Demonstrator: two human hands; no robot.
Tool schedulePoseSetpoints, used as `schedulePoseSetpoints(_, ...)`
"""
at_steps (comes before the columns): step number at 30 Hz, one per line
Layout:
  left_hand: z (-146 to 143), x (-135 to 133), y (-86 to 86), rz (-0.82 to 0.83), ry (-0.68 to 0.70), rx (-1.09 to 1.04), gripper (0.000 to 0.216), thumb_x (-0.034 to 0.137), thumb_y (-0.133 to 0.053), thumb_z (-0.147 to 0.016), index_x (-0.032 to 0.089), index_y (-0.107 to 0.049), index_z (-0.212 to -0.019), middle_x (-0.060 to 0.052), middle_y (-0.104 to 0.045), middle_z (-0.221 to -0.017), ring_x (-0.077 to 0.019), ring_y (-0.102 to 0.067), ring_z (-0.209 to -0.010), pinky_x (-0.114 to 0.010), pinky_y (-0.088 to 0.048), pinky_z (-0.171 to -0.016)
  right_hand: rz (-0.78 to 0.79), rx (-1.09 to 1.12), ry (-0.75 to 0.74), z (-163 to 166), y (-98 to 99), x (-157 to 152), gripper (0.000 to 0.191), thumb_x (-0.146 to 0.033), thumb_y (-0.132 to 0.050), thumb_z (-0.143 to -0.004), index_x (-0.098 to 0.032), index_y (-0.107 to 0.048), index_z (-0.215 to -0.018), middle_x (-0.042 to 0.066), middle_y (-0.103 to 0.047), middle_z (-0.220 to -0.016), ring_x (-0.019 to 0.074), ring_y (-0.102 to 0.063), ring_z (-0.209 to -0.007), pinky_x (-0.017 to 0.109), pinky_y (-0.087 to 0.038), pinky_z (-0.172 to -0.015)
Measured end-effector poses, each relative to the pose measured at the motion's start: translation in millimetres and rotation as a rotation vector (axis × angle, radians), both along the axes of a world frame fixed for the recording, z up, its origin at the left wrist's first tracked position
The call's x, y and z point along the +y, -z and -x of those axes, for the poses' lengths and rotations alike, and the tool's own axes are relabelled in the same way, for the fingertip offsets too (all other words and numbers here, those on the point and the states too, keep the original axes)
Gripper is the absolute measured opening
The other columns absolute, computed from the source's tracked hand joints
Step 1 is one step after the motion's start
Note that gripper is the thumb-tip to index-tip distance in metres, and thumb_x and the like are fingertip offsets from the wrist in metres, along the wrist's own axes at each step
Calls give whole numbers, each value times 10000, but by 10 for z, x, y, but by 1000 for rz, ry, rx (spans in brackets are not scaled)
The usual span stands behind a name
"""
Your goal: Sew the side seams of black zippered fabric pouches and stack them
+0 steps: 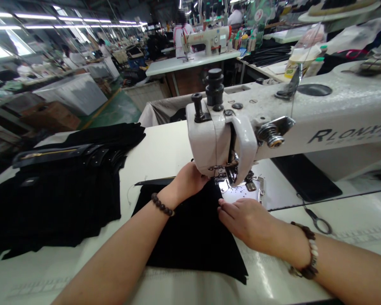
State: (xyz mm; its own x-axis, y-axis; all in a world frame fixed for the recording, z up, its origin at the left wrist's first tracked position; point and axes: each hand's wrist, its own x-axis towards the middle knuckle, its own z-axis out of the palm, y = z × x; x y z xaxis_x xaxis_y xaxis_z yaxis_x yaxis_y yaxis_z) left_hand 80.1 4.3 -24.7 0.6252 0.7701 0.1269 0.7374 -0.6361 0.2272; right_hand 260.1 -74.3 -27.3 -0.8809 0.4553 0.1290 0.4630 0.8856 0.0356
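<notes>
A piece of black fabric (190,237) lies on the sewing machine table, its upper right corner at the presser foot (231,174). My left hand (190,182) is closed on its upper edge, close beside the needle area; the machine head hides some of the fingertips. With fingers pressed together, my right hand (244,218) pinches the right edge of the fabric, a little nearer to me than the foot. The white sewing machine (222,135) stands over the work, and a light shines on the metal plate (238,192) beneath it.
A stack of black garment pieces (60,190) lies at the left. Thread snips (317,220) and a black phone-like slab (306,176) rest at the right. Behind stand another sewing machine (206,42), a yellow-labelled container (300,63), thread cones and people.
</notes>
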Motion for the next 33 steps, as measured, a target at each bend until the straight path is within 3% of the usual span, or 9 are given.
schedulePoseSetpoints(6,-1,-21,59,-7,-92,47,222,109,-477,-799,119,-628,-961,-108,-676,-919,-247,-639,-855,-320,-508,-726,-25,5,15,-2,41,4,186,-84,-405,-832,-116,-572,-908,128,-640,-863,171,-553,-543,291,-323,-451)
schedulePoseSetpoints(14,1,64,70,1,-69,35,226,82,-469,-796,126,-637,-941,-91,-675,-931,-226,-631,-876,-307,-501,-754,2,55,118,41,63,61,196,-92,-388,-850,-125,-581,-865,80,-641,-791,145,-535,-530,269,-304,-457)
schedulePoseSetpoints(23,6,234,107,5,-70,105,214,73,-472,-783,100,-651,-896,-118,-677,-857,-242,-633,-785,-331,-509,-683,28,60,195,84,53,136,200,-30,-457,-773,-129,-593,-881,89,-651,-847,148,-553,-564,257,-284,-433)
schedulePoseSetpoints(29,21,304,135,-13,-68,109,180,73,-480,-797,92,-647,-864,-109,-668,-812,-223,-627,-750,-309,-506,-669,46,66,200,120,109,170,234,-9,-495,-740,-128,-604,-910,111,-652,-954,166,-602,-644,239,-374,-464)
schedulePoseSetpoints(33,84,190,22,-45,-35,75,187,65,-482,-813,112,-632,-914,-99,-653,-913,-206,-604,-854,-308,-492,-763,94,115,198,14,-13,135,273,-35,-515,-762,-124,-590,-1009,125,-624,-1071,197,-626,-796,270,-476,-592)
